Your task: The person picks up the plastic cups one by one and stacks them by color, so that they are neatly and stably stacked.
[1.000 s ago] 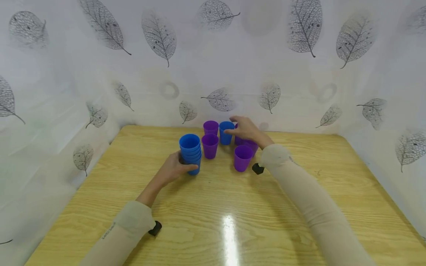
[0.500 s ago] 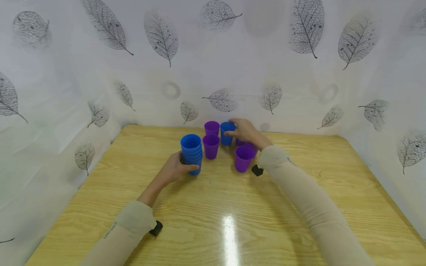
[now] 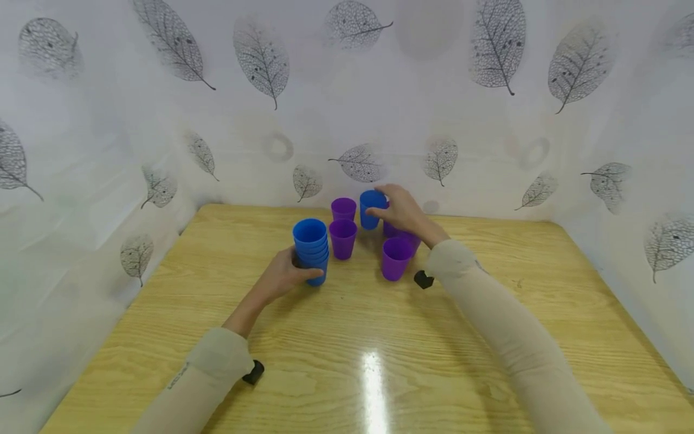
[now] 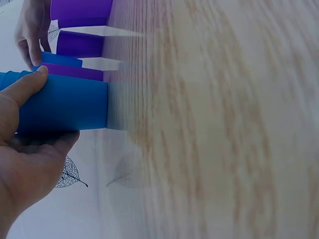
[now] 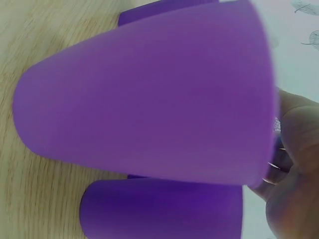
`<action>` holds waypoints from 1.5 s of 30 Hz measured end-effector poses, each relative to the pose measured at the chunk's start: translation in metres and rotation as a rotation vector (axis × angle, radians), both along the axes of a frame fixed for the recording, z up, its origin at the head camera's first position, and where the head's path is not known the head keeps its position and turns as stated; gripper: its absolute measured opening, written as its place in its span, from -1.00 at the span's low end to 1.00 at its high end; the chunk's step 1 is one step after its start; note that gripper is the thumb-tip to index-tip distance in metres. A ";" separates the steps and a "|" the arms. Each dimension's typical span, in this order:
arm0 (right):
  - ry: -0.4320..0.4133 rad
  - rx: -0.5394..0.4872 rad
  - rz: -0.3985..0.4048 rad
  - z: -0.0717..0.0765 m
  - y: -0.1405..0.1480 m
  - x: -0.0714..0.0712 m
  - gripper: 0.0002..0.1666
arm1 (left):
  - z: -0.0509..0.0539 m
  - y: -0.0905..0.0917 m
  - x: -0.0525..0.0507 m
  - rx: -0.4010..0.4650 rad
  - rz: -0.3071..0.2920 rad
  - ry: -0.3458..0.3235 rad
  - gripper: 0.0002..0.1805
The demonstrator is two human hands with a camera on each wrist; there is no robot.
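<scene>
In the head view my left hand [image 3: 279, 277] grips a stack of several nested blue cups [image 3: 311, 238] low on its side. The left wrist view shows the stack's bottom cup [image 4: 70, 102] upright on the table, thumb on one side and fingers on the other. My right hand [image 3: 403, 211] pinches a single blue cup [image 3: 371, 212] near its rim, just above the table at the back. In the right wrist view a near purple cup [image 5: 149, 94] covers most of the picture; the blue cup is hidden there and my right hand [image 5: 301, 159] shows only partly.
Two purple cups, a front one [image 3: 343, 238] and a back one [image 3: 344, 208], stand between the stack and the single blue cup. More purple cups [image 3: 396, 259] stand below my right wrist, some partly hidden. A leaf-patterned backdrop [image 3: 347, 108] rises behind the wooden table [image 3: 336, 349].
My right hand has closed on the single blue cup and raised it slightly off the table. The left hand and its stack have stayed in place.
</scene>
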State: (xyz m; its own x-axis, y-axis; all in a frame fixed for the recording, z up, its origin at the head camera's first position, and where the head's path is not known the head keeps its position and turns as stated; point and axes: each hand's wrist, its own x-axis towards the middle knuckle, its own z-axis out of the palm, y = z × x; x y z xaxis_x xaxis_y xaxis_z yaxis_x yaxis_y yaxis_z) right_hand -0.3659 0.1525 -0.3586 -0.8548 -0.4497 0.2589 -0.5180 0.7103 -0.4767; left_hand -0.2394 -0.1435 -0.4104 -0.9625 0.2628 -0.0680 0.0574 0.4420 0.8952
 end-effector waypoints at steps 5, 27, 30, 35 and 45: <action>0.014 -0.086 0.011 0.005 0.001 0.008 -0.16 | 0.000 -0.001 0.001 -0.003 0.000 0.004 -0.13; 0.057 -0.243 0.073 0.023 0.004 0.052 -0.23 | -0.002 -0.003 0.000 0.006 -0.004 0.005 -0.15; 0.082 -0.237 0.092 0.026 0.003 0.062 -0.23 | -0.002 -0.002 0.000 0.007 -0.001 0.000 -0.15; 0.109 -0.243 0.124 0.034 0.002 0.080 -0.24 | 0.000 -0.002 0.000 0.007 0.000 -0.007 -0.15; 0.084 -0.270 0.173 0.033 0.003 0.108 -0.29 | 0.000 0.000 -0.001 -0.024 0.012 -0.017 -0.14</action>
State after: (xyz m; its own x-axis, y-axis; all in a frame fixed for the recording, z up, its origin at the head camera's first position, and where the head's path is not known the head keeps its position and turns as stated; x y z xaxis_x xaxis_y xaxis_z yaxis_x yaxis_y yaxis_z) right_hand -0.2577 0.1559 -0.3258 -0.7424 -0.4917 0.4551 -0.6654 0.4620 -0.5863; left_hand -0.2401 -0.1440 -0.4106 -0.9643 0.2489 -0.0907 0.0365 0.4638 0.8852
